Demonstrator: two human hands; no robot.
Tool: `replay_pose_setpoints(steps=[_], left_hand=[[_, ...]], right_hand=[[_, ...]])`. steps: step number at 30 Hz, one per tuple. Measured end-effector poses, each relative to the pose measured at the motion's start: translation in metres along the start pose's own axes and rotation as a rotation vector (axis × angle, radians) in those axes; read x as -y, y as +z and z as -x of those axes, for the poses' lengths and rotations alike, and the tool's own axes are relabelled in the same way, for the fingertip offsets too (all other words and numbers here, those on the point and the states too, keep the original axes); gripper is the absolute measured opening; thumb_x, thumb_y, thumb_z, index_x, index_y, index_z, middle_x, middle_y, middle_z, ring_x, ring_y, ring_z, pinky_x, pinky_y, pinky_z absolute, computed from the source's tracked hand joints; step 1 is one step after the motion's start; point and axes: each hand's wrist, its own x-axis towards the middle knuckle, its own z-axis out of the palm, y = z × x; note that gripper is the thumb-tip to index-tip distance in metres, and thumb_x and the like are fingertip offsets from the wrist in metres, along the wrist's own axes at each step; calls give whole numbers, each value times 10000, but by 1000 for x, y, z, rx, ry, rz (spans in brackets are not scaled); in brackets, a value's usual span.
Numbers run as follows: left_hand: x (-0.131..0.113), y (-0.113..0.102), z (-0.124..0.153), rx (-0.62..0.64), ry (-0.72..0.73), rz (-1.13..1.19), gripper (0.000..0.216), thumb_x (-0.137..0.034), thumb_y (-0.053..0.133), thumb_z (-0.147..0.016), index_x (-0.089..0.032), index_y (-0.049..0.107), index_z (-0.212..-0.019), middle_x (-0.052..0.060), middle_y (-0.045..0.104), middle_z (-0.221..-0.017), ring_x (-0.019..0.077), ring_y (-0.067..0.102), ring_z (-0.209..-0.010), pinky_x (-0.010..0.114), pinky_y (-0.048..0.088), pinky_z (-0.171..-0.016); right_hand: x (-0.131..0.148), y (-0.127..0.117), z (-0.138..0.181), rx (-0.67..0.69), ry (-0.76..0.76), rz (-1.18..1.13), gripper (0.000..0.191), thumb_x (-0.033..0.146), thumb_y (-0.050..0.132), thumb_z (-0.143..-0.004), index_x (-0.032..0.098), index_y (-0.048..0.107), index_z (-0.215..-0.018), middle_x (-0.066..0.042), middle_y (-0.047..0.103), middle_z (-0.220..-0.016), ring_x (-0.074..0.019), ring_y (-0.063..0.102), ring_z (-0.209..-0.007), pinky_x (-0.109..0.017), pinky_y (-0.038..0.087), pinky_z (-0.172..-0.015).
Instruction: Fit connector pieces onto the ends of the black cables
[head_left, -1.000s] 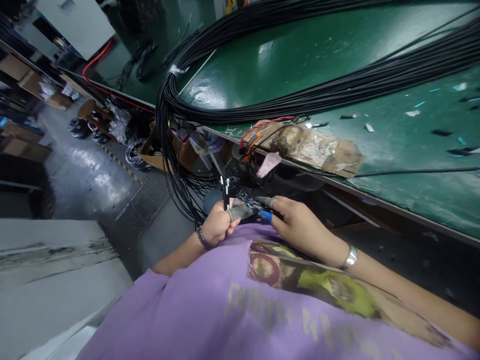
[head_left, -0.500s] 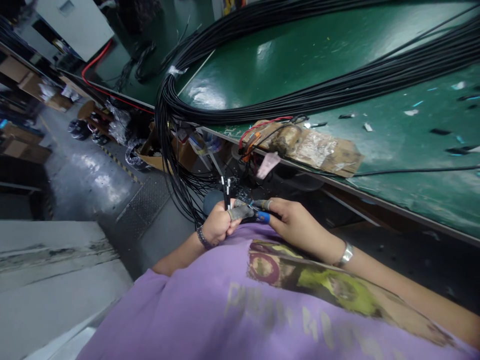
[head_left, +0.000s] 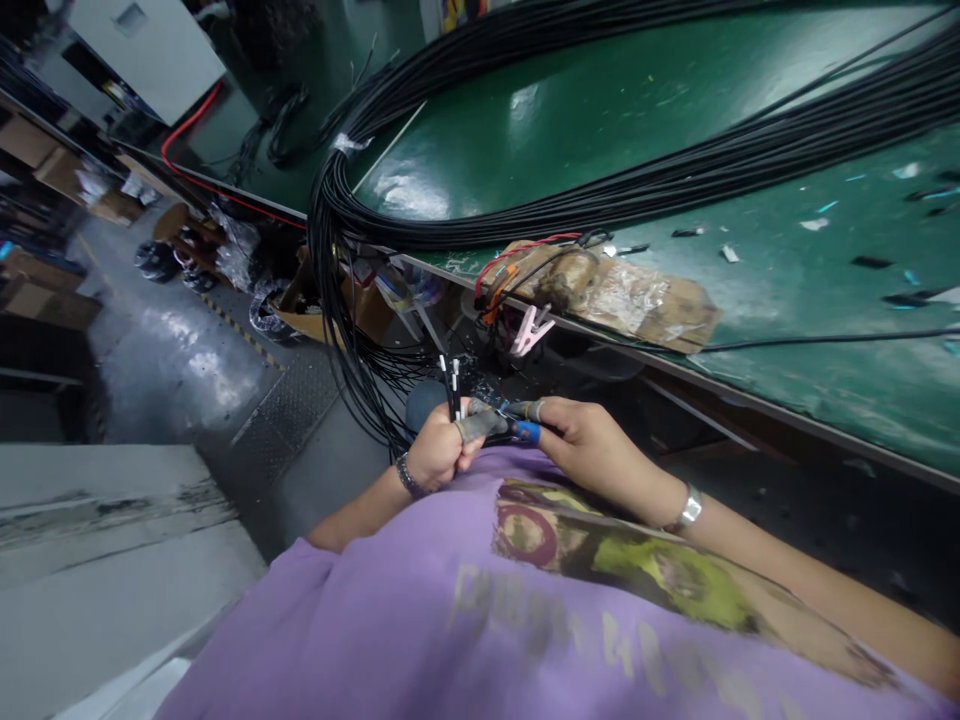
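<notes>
My left hand [head_left: 444, 440] is closed around several black cables [head_left: 454, 385], whose white-tipped ends stand up out of the fist. Grey tape or finger covers wrap its thumb and a finger. My right hand [head_left: 577, 432] pinches thin wire ends at the left fingertips; a bit of light blue shows there, too small to make out well. Grey and blue covers sit on its fingertips. Both hands are close together in front of my purple shirt, below the bench edge. From the bench, a bundle of black cables [head_left: 327, 220] hangs down beside my left hand.
The green bench [head_left: 600, 110] carries the long cable coil, scraps, and a cardboard piece [head_left: 660, 305] under clear tape. A pink clip [head_left: 531, 331] hangs at its edge near red and black wires. An open cardboard box [head_left: 304, 310] stands under the bench, left. A grey-white surface [head_left: 112, 580] is at lower left.
My hands keep almost the same pose, pinching at the same spot. The pink clip at the bench edge has turned, its two arms now showing. The view shifted slightly.
</notes>
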Motion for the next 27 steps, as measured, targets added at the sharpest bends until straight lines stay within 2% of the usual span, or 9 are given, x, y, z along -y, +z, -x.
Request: replay_pose_setpoints(steps=[3,5,9,12,16,20,27], left_hand=[[-3,-2,-1,-42,30,56,416,-489,733,-581,-172,467,-621,-105,351,-346,25,266,-261,170,164,-300],[-4,-4,-2,-54,36,78,416,-497,730,-579,-167,488,-653,-87,407,-364,46,345,-276,174,240,-311],[2,-8,-6,34,-6,115,453,-519,743,-555,-160,496,-679,-35,541,-445,111,512,-352,208,378,-355],[7,-6,-8,36,32,125,446,-478,771,-548,-160,472,-642,-42,533,-445,86,486,-338,179,318,-329],[9,1,-8,-78,111,75,444,-444,797,-536,-160,467,-624,-56,506,-428,55,441,-328,159,234,-320],[10,3,-5,-166,172,-14,411,-435,792,-558,-159,502,-652,-50,533,-455,63,475,-374,165,300,-358],[11,4,-3,-225,218,-120,418,-446,795,-542,-165,509,-660,-70,492,-433,70,473,-385,187,369,-389]], right_hand=[[-2,-1,1,-29,30,-3,265,334,472,-853,208,643,-695,-54,638,-672,-188,587,-642,-300,455,-598],[0,-1,2,-48,31,-33,242,340,478,-848,207,662,-765,-59,661,-724,-193,601,-672,-307,466,-626],[9,-2,3,-42,6,-71,234,356,499,-840,194,663,-800,-67,675,-760,-197,604,-685,-313,473,-631],[13,-1,4,-20,28,-65,226,363,525,-831,197,660,-757,-62,673,-723,-193,592,-651,-310,465,-609],[14,1,4,-20,46,-83,213,322,513,-831,190,663,-758,-57,678,-711,-183,585,-625,-299,457,-604],[15,2,3,-17,70,-156,212,314,511,-826,190,671,-761,-35,659,-665,-174,582,-614,-284,467,-608],[20,2,2,32,121,-260,341,463,519,-836,170,693,-814,-7,603,-594,-163,565,-602,-270,470,-585]])
